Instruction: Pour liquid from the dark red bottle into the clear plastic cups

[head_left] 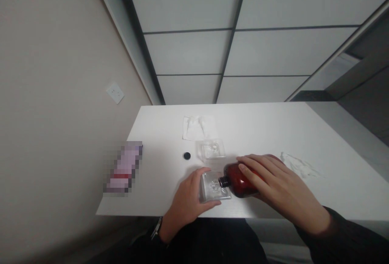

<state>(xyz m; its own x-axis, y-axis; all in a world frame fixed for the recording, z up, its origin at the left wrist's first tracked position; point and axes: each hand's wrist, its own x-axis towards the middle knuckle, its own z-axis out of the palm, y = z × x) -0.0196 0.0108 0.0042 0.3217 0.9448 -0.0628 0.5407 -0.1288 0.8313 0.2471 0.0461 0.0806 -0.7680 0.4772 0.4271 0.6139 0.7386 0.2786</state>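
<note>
The likely slippery bottle [238, 181] is body-gripped by the right hand [278, 181]; the clear box [211, 191] is edge-held by the left hand [189, 196].

A beige wall [60, 61] with a socket plate [115, 93] flanks pale, dark-lined panels [188, 53] behind a white table [258, 126].

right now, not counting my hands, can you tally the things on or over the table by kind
Bottle: 1
Cap: 1
Clear trays: 2
White tissues, by their look: 2
Purple item, blurred: 1
Total: 7
</note>
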